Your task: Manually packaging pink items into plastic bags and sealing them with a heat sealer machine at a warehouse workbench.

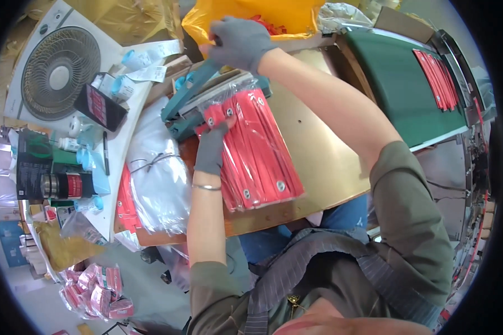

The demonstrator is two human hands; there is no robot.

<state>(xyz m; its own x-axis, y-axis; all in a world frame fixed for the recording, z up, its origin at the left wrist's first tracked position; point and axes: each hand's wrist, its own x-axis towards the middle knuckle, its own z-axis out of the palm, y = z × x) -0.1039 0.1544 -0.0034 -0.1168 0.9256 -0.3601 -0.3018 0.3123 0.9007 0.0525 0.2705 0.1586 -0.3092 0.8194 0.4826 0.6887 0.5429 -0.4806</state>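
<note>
A clear plastic bag of flat red packets (260, 148) lies on the work table, its upper end in a teal hand-operated bag sealer (187, 92). My left hand (210, 149), in a grey glove with bare fingertips, grips the bag's upper left corner beside the sealer, thumb on top. Reaching across the table, my right hand (241, 46), gloved the same way, has its fingers curled over the far end of the sealer's raised-looking arm. The underside of that grip is hidden. A stack of clear empty bags (159, 167) tied with a dark cord lies left of my left wrist.
A yellow bag (296, 17) with red pieces stands beyond the sealer. At right, red packets (435, 80) rest on a green conveyor belt (383, 84). The left side table bears a fan (60, 72), phone (99, 107) and flask (64, 185). Packed red bags (98, 290) lie on the floor.
</note>
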